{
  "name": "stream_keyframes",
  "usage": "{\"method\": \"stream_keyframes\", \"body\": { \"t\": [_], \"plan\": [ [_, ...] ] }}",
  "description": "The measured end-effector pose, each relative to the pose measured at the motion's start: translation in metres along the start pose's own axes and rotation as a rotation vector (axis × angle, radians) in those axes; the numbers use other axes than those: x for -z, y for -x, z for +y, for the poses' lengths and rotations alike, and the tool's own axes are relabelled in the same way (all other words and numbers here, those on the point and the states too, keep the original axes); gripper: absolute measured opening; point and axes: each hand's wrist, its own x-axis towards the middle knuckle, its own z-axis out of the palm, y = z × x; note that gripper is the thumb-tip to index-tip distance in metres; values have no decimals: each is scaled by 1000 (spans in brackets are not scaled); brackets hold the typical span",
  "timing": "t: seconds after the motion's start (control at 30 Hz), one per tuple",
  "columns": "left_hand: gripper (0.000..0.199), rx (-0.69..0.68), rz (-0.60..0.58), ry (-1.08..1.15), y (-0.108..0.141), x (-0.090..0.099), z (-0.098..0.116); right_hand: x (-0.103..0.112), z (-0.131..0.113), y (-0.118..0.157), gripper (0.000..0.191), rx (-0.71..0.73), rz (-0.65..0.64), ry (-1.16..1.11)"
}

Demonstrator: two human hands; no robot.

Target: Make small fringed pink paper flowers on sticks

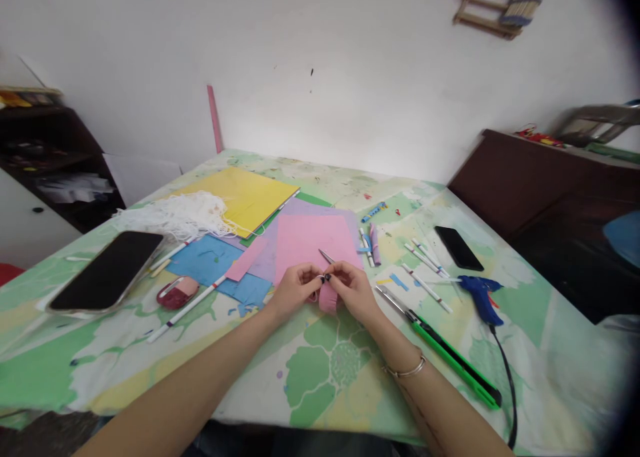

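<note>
My left hand (299, 289) and my right hand (354, 292) meet over the table's middle, fingertips pinched together. Between them a curled pink strip (328, 300) hangs down below the thumbs. Dark spots show at the thumb tips, too small to make out. A pointed metal tip (326, 256) sticks out behind the fingers; the rest of that tool is hidden. Just beyond lies a flat pink sheet (315, 237), partly covered by my hands. To the right of my right hand rests a green box cutter (450, 357) with its blade out.
A blue glue gun (481, 298) with a black cord and a phone (459, 248) lie right, near several white sticks (427, 288). At left are a larger phone (107, 270), a maroon-and-pink case (177, 292), white string (185, 214), a blue sheet (200, 264) and a yellow sheet (245, 194).
</note>
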Motion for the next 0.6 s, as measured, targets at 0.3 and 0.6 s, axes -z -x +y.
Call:
{"method": "stream_keyframes", "body": {
  "t": [0.3, 0.6],
  "plan": [
    [23, 16, -2, -8, 0, 0, 0, 3, -1, 0, 10, -14, -10, -20],
    [20, 26, -4, -8, -1, 1, -1, 4, -3, 2, 10, -14, -41, -20]
  ]
}}
